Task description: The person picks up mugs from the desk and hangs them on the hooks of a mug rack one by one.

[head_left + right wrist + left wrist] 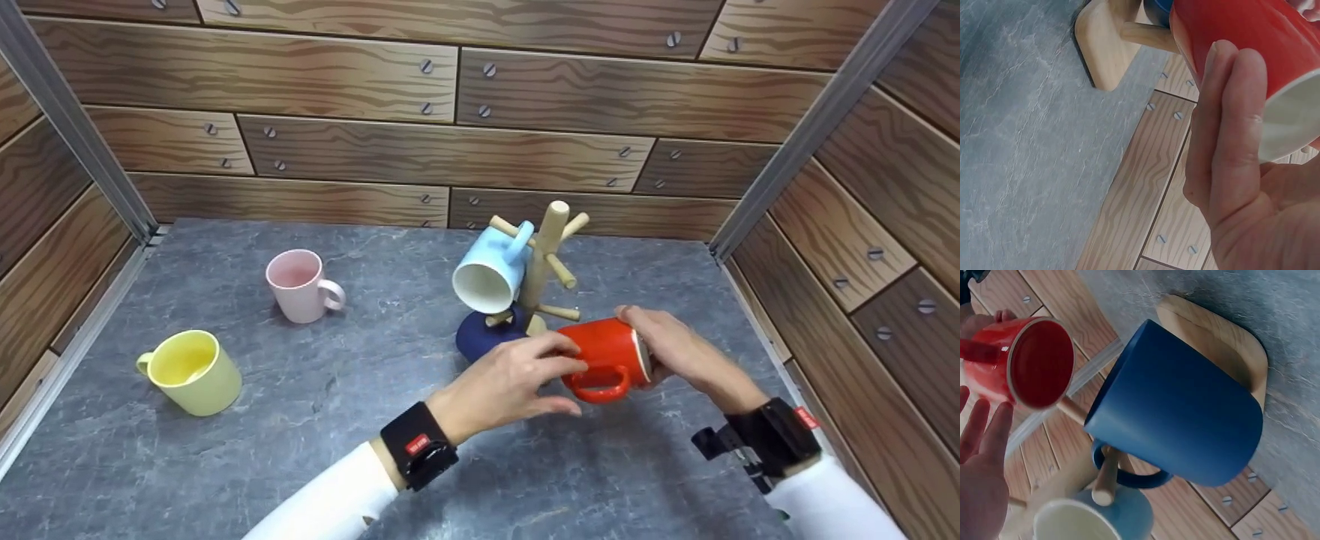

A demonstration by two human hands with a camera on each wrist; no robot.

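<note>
A red mug (606,352) lies tilted sideways above the table, its white inside facing my right hand (671,349). My right hand grips it near the rim, fingers along its outside in the right wrist view. My left hand (517,379) is beside the mug's base and handle, its fingers loosely extended; in the left wrist view they look apart from the mug. Behind them stands a wooden mug tree (541,262). A light blue mug (491,270) hangs from an upper peg. Lower down hangs a dark blue mug (1179,410), partly hidden behind my left hand in the head view.
A pink mug (300,289) stands upright at the back left. Nearer, a yellow mug (196,375) also stands upright, handle to the left. Wood-patterned walls (337,150) enclose the grey tabletop (300,465) at the back and sides.
</note>
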